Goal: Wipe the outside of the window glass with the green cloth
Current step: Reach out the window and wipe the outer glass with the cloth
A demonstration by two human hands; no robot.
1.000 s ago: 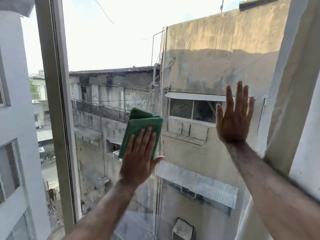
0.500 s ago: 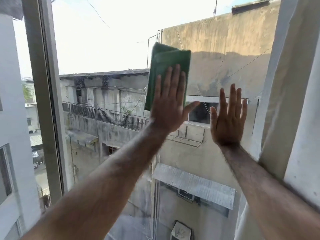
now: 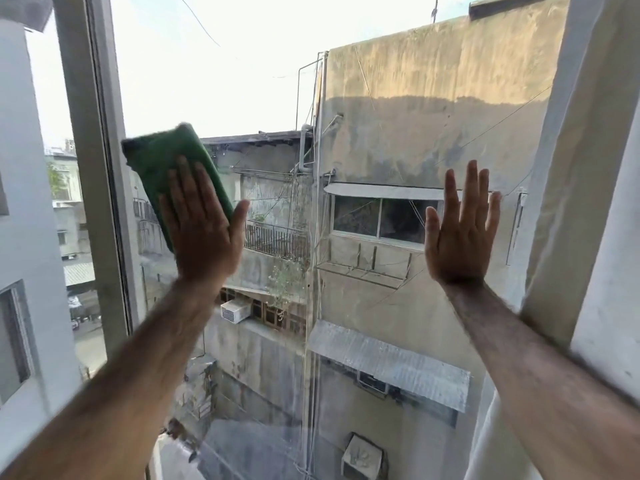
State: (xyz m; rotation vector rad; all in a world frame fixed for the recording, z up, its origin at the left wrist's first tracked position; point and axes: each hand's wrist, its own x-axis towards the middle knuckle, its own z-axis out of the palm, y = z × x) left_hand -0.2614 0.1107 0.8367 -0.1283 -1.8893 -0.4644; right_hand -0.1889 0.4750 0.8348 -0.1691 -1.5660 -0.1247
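The folded green cloth (image 3: 166,161) lies flat against the window glass (image 3: 277,98), tilted with its top toward the upper left, close to the left frame. My left hand (image 3: 204,226) presses flat on the cloth's lower part, fingers together and pointing up, thumb out to the right. My right hand (image 3: 460,230) rests flat on the glass at the right, fingers spread upward, holding nothing. My left forearm reaches out past the frame's left side.
A grey vertical window frame (image 3: 93,168) stands at the left of the pane. A white wall edge (image 3: 588,168) borders the pane on the right. Beyond the glass are concrete buildings, a railing and a street far below.
My left hand swept the cloth from the upper middle of the pane down and to the left, toward the frame. My right hand stayed in place on the glass.
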